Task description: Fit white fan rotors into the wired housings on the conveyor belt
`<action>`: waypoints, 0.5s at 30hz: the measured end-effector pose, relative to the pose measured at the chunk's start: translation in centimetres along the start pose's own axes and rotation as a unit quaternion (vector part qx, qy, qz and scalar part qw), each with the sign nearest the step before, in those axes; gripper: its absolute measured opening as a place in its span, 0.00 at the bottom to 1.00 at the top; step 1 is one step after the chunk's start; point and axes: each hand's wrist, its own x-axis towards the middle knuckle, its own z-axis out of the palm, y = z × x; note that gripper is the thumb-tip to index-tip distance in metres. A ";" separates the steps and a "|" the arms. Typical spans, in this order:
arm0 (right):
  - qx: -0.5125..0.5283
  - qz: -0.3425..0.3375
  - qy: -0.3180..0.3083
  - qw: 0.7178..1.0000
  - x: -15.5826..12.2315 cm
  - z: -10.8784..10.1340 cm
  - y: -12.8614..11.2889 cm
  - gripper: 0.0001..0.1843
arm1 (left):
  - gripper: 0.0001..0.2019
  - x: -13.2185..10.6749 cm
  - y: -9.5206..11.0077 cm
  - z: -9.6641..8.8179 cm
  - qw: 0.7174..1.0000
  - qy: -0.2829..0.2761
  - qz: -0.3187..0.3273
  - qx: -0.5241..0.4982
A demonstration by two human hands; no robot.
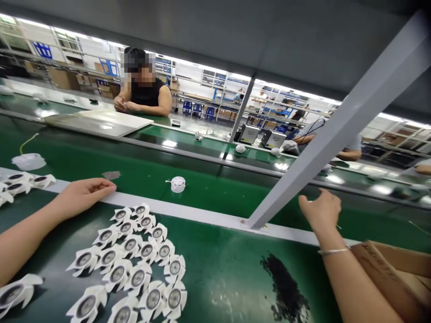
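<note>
My left hand point(82, 194) lies on the white rail point(202, 214) at the edge of the green bench, fingers stretched flat and together, holding nothing. My right hand point(321, 211) reaches over the rail toward the green conveyor belt point(141, 166), fingers loosely curled, with something thin and white between thumb and fingers that I cannot make out. A silver bracelet is on that wrist. Several white fan impellers point(138, 264) lie in rows on the bench between my arms. A single round white fan part point(178, 184) sits on the belt beyond the rail.
A slanted grey frame post point(336, 130) rises from the rail beside my right hand. A cardboard box point(397, 278) stands at the right. More impellers point(23, 181) and a white round part point(28, 161) lie at left. A person point(144, 96) in black sits across the belt.
</note>
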 end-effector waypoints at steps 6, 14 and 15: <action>-0.018 0.132 -0.088 0.987 -0.4 3.4 4.6 0.54 | 0.23 0.1 0.0 0.0 1.000 0.005 0.012 -0.006; 0.017 0.121 -0.024 0.992 0.0 5.2 2.9 0.30 | 0.23 0.0 0.1 -0.1 1.000 0.007 0.009 0.001; 0.028 0.109 0.001 0.994 0.0 4.5 2.2 0.30 | 0.23 0.0 0.1 -0.1 1.000 0.004 0.014 0.000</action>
